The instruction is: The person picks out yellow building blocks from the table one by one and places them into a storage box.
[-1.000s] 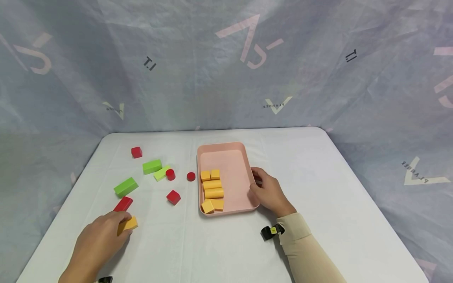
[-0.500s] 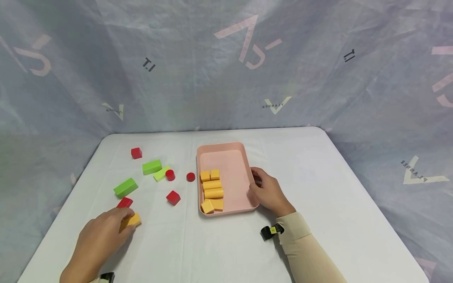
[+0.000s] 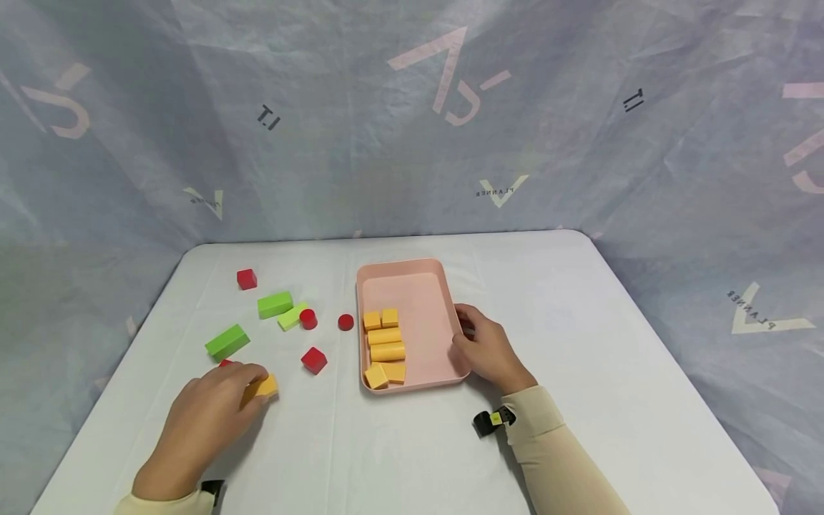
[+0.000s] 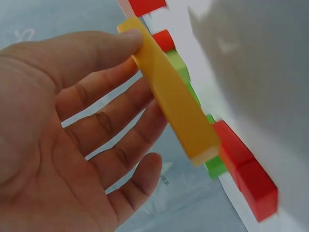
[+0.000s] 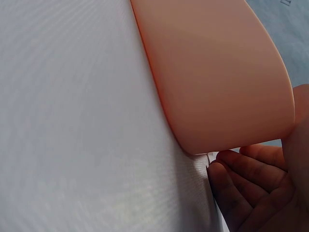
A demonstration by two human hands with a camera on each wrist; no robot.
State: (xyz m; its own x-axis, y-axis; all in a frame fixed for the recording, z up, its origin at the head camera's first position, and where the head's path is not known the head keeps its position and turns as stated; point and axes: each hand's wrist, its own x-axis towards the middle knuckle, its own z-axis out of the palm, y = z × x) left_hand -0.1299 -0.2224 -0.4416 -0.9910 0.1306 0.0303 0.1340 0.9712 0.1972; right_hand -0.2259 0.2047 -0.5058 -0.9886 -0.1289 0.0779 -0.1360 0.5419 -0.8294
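Note:
My left hand [image 3: 209, 415] pinches a long yellow block [image 4: 176, 101] between thumb and fingers above the table's left part. In the head view only the block's end shows past the fingertips. Just behind the hand, a red block [image 3: 225, 363] is mostly covered. At the right side of a pink tray [image 3: 417, 286], my right hand [image 3: 486, 350] holds the rim, thumb at the edge and fingers against the outside. Several yellow blocks [image 3: 388, 352], cubes and cylinders among them, lie along the tray's left side.
Left of the tray lie a red cube [image 3: 314, 360], a red disc-like piece [image 3: 345, 322] and a red cylinder [image 3: 308, 319]. Green blocks [image 3: 228, 342] and a farther red cube [image 3: 247, 279] lie further left. A grey printed cloth [image 3: 412, 143] hangs behind the white table [image 3: 579, 322].
My left hand has moved right and slightly away from me with the yellow block, covering more of the red block behind it. The right hand and tray stay in place.

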